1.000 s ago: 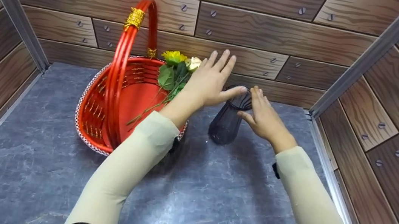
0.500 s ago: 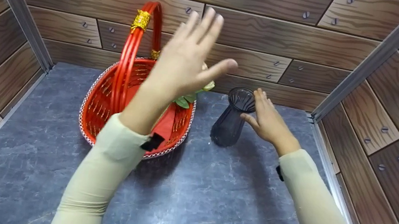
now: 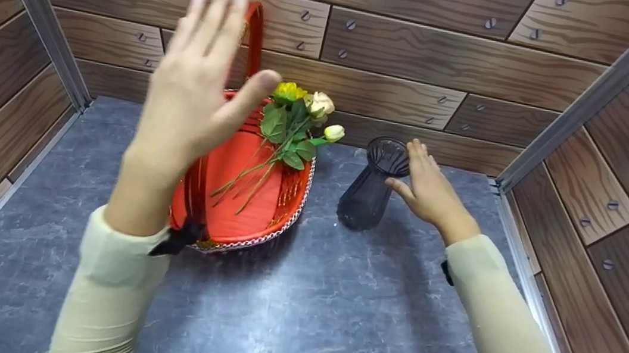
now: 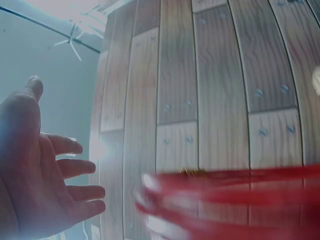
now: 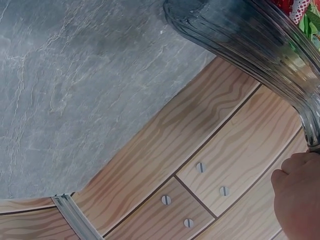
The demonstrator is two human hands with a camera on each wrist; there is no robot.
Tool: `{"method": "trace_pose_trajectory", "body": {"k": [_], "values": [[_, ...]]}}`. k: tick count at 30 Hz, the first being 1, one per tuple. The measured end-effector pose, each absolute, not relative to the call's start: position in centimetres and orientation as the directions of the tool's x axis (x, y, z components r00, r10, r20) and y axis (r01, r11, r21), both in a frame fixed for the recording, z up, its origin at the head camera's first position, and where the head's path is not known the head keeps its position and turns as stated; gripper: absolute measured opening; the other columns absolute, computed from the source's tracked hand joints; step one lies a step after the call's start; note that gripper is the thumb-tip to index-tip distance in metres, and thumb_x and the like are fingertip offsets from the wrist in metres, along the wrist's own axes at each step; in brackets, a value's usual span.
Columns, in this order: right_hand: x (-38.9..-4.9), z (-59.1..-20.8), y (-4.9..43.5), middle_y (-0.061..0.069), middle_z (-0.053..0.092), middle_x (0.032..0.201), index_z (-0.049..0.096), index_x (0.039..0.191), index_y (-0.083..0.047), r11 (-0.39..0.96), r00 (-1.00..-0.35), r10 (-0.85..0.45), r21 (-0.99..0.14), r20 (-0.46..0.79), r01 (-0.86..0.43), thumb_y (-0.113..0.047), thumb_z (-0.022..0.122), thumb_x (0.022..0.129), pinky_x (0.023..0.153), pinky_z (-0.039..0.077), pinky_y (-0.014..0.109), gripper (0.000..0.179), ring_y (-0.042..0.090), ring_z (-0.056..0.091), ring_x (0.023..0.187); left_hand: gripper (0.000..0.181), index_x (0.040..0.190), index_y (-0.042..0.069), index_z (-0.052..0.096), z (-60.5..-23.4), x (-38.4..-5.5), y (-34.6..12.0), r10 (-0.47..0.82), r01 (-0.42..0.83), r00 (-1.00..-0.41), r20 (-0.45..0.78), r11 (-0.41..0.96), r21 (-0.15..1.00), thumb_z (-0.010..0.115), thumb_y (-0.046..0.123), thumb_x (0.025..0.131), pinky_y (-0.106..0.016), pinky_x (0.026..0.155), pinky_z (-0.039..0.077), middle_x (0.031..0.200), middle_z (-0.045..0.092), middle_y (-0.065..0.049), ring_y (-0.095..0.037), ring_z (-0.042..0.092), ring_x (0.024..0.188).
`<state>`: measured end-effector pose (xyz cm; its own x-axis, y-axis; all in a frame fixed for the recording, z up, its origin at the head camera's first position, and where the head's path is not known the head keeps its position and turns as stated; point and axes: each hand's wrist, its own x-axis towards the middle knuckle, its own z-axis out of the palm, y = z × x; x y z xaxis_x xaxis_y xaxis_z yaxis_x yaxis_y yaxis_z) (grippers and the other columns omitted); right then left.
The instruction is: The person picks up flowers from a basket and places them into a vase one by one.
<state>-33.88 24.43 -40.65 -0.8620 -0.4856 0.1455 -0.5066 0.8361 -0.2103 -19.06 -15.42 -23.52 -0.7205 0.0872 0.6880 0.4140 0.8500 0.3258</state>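
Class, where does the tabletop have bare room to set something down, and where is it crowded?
Bare: tabletop between the sleeves, before basket and vase; a narrower gap separates those two. Crowded: the basket's back right, where flowers overhang, and the vase's mouth, beside the right hand.

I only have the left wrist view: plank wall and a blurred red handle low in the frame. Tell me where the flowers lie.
Observer: In the head view, the flowers lie at the right side of the red basket, stems pointing inward over its bottom.
Operator: Now report what stands to the right of that.
Observer: A dark, see-through vase, standing on the gray surface, apart from the basket.
Operator: Give me the position of the right grip.
Observer: The right grip is at the right side of the vase's mouth, fingers extended; I can't tell for certain whether they touch the glass.
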Motion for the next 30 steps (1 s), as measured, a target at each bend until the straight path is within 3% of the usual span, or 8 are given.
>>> {"method": "trace_pose_trajectory", "body": {"k": [17, 30], "values": [[-33.8, -40.5, 24.4, 0.029, 0.008, 0.163, 0.01, 0.155, 0.01, 0.838, -0.86, -0.49, -0.195, 0.145, -0.51, -0.055, 0.047, 0.1, 0.124, 0.009, 0.053, 0.093, 0.043, 0.008, 0.152, 0.078, 0.159, 0.017, 0.026, -31.1, -19.2, -23.5, -0.114, 0.248, -0.792, 0.6, 0.838, 0.487, 0.031, 0.068, 0.099, -0.046, 0.125, 0.008, 0.166, 0.016, 0.002, -0.026, 0.006, 0.155], [-33.8, -40.7, 24.4, 0.028, 0.008, 0.164, 0.009, 0.156, 0.009, 0.839, -0.863, -0.48, -0.203, 0.157, -0.504, -0.056, 0.047, 0.1, 0.124, 0.008, 0.052, 0.094, 0.044, 0.009, 0.151, 0.079, 0.159, 0.007, 0.02, -38.6, -21.0, -26.5, -0.083, 0.134, -0.893, 0.442, 0.889, 0.438, 0.031, 0.061, 0.102, -0.051, 0.124, 0.001, 0.167, 0.008, -0.013, -0.037, -0.003, 0.153]]}}
